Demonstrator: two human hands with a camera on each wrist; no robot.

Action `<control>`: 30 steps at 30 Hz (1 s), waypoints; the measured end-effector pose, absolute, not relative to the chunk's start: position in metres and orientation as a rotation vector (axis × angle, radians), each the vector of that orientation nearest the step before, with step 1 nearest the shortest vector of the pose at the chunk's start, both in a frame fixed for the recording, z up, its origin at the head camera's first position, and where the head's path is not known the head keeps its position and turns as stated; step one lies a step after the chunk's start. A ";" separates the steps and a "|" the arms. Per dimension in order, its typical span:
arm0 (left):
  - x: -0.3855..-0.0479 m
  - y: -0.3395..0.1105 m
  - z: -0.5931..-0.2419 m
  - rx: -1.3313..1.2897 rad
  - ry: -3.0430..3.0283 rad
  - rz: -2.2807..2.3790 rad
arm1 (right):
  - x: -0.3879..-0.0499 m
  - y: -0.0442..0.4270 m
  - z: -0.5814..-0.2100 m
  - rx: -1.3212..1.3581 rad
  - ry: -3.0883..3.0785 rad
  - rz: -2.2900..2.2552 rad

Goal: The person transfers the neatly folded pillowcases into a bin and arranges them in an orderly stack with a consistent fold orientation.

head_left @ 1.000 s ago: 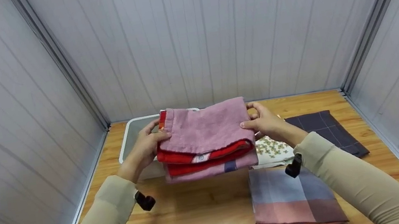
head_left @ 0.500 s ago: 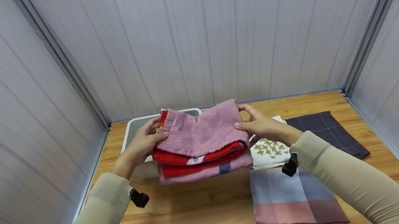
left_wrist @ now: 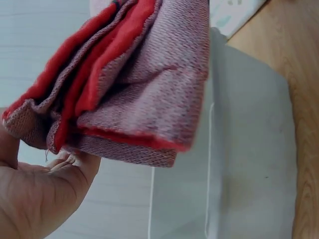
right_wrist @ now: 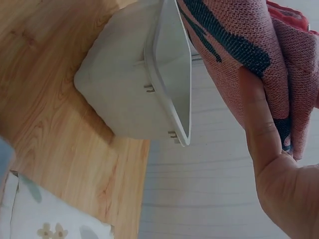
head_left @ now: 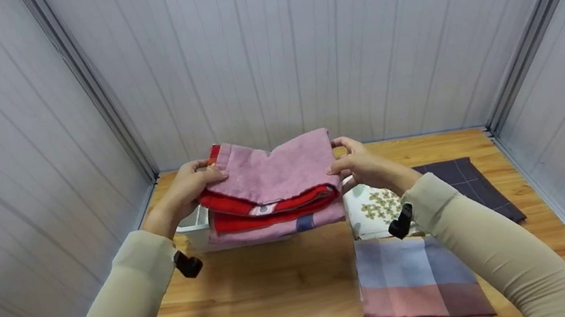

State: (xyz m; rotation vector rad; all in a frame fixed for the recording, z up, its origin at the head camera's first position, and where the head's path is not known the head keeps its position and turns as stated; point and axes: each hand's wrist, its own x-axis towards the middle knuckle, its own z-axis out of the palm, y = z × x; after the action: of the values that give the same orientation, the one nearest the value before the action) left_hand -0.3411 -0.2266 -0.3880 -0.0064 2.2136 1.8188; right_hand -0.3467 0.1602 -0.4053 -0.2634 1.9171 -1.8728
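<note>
A folded pink and red cloth [head_left: 279, 170] hangs level between both hands, in front of and above a white bin [head_left: 195, 231]. My left hand [head_left: 182, 192] pinches its left edge, thumb on top; in the left wrist view the hand [left_wrist: 45, 194] is below the red-edged folds [left_wrist: 144, 84]. The right hand [head_left: 373, 166] grips the right edge, thumb over the pink top. From the right wrist, a finger of that hand [right_wrist: 284, 174] lies along the pink cloth [right_wrist: 239, 50] with dark patches. The cloth hides most of the bin in the head view.
On the wooden table [head_left: 262, 311], to the right, lie a white cloth with a flower print [head_left: 377, 208], a dark cloth with thin lines [head_left: 461, 180] and a folded checked cloth [head_left: 417, 279]. Pale panelled walls stand at the back and both sides.
Both hands have carried the pink and red cloth a little up, to the left and away, so that it now covers more of the bin. The cloths on the table have stayed put.
</note>
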 end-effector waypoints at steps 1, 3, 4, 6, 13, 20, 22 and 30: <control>-0.342 -0.227 -0.386 -0.004 2.215 1.806 | -0.347 0.159 -0.404 -0.255 1.915 -1.885; -0.343 -0.229 -0.382 -0.002 2.216 1.792 | -0.349 0.155 -0.402 -0.243 1.922 -1.907; -0.343 -0.230 -0.381 -0.004 2.220 1.789 | -0.349 0.153 -0.401 -0.236 1.928 -1.918; -0.344 -0.231 -0.378 -0.010 2.231 1.789 | -0.351 0.149 -0.399 -0.216 1.935 -1.949; -0.350 -0.241 -0.371 -0.056 2.324 1.795 | -0.360 0.130 -0.395 -0.161 1.967 -2.035; -0.358 -0.244 -0.366 -0.053 2.371 1.808 | -0.367 0.117 -0.396 -0.153 2.008 -2.053; -0.359 -0.244 -0.364 -0.049 2.381 1.801 | -0.369 0.114 -0.396 -0.150 2.012 -2.064; -0.364 -0.252 -0.366 -0.033 2.333 1.839 | -0.376 0.102 -0.400 -0.103 2.050 -2.081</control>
State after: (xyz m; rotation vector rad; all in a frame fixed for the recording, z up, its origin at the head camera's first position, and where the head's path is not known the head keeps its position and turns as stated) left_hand -0.3636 -0.2517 -0.3657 -0.0333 2.3327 1.8385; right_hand -0.3763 0.1018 -0.4005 -0.1033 2.0495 -2.0807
